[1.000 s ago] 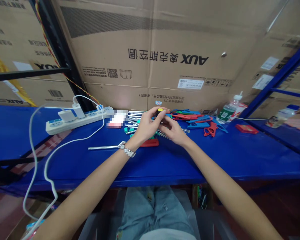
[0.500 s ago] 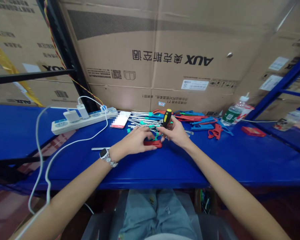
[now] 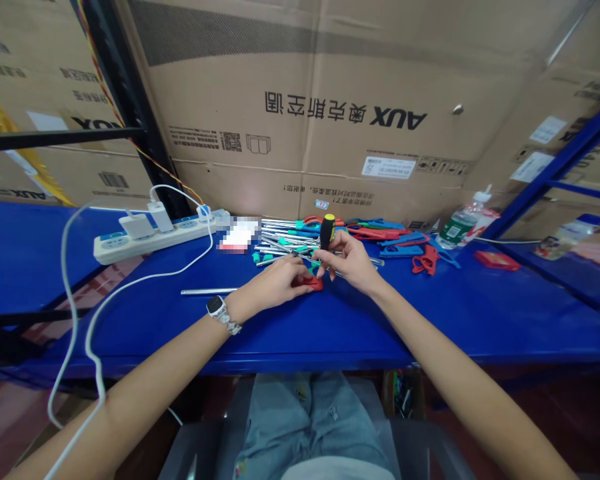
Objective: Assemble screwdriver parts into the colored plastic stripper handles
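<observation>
My left hand (image 3: 281, 283) is closed on a red plastic part (image 3: 314, 285) that lies on the blue tabletop; its fingers cover most of it. A thin metal rod (image 3: 207, 291) sticks out to the left beyond that wrist. In my right hand (image 3: 354, 265) is a screwdriver with a yellow and black handle (image 3: 327, 233), held nearly upright by the fingers. Its lower end is above or at the red part, and the fingers hide whether the tip touches. Just behind both hands lies a heap of metal rods with green ends (image 3: 275, 241).
Red and blue plastic handles (image 3: 405, 243) lie at the back right, near a clear bottle (image 3: 460, 225) and a red box (image 3: 497, 260). At the left are a white power strip (image 3: 180, 235) and its loose cable (image 3: 147, 279). Large cartons (image 3: 260, 60) stand behind.
My left hand has slid right and closed further over the red part, covering more of it. The screwdriver has shifted slightly left with my right hand.
</observation>
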`<state>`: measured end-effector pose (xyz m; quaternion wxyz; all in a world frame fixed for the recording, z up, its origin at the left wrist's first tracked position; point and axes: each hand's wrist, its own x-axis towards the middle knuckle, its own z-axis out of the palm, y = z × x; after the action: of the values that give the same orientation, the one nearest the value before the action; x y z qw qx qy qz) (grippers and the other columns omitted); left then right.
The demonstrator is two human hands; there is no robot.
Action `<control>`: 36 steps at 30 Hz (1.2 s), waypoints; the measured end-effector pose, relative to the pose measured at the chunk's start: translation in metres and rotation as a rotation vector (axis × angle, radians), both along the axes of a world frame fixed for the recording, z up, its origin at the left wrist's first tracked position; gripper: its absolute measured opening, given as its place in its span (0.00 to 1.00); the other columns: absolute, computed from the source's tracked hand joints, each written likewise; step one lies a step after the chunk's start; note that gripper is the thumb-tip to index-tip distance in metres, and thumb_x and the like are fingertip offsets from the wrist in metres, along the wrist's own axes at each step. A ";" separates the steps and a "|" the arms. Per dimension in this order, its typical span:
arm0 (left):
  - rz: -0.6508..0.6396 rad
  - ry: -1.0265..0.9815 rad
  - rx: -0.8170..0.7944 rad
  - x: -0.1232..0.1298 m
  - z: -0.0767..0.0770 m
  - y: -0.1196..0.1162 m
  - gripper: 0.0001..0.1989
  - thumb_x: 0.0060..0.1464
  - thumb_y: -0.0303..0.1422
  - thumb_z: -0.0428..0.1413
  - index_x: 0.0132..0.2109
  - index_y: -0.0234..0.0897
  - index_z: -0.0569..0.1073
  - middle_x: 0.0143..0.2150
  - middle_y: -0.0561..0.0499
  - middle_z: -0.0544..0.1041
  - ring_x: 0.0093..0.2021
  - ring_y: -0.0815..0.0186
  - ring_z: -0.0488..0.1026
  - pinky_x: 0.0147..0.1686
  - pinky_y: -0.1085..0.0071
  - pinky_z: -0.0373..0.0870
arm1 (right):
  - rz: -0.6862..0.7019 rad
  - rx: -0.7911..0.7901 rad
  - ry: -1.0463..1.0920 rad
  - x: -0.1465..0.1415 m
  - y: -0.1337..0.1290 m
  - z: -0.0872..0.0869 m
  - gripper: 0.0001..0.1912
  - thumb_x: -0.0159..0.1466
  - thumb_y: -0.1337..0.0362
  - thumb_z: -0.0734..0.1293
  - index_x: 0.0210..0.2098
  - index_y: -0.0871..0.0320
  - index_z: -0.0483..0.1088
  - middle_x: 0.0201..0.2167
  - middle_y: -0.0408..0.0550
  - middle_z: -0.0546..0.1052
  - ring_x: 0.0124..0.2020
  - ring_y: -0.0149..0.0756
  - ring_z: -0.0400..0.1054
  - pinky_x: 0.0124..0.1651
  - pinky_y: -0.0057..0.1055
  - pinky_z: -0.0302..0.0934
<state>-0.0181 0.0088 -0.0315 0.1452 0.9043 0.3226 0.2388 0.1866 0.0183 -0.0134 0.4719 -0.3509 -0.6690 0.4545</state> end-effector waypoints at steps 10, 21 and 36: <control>-0.016 -0.025 -0.034 0.000 -0.002 0.002 0.09 0.63 0.38 0.60 0.44 0.37 0.80 0.37 0.47 0.76 0.38 0.61 0.72 0.39 0.64 0.69 | 0.088 -0.045 -0.016 0.005 -0.005 0.006 0.26 0.60 0.43 0.72 0.46 0.55 0.70 0.33 0.43 0.76 0.25 0.34 0.74 0.29 0.34 0.71; 0.003 -0.030 -0.045 0.001 -0.004 0.003 0.09 0.63 0.38 0.60 0.41 0.38 0.80 0.37 0.47 0.77 0.38 0.60 0.73 0.39 0.64 0.70 | -0.076 -0.034 0.039 -0.001 -0.006 0.005 0.29 0.50 0.46 0.80 0.38 0.52 0.62 0.23 0.36 0.72 0.19 0.35 0.71 0.19 0.32 0.65; 0.000 -0.028 -0.033 0.000 -0.005 0.006 0.08 0.62 0.38 0.61 0.41 0.39 0.81 0.36 0.48 0.77 0.38 0.60 0.73 0.41 0.63 0.70 | -0.093 -0.031 -0.009 -0.003 0.001 0.002 0.27 0.51 0.44 0.79 0.32 0.53 0.63 0.26 0.46 0.79 0.18 0.37 0.71 0.17 0.33 0.63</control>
<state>-0.0176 0.0145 -0.0361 0.1645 0.8983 0.3245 0.2463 0.1835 0.0191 -0.0109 0.4839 -0.3911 -0.6471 0.4407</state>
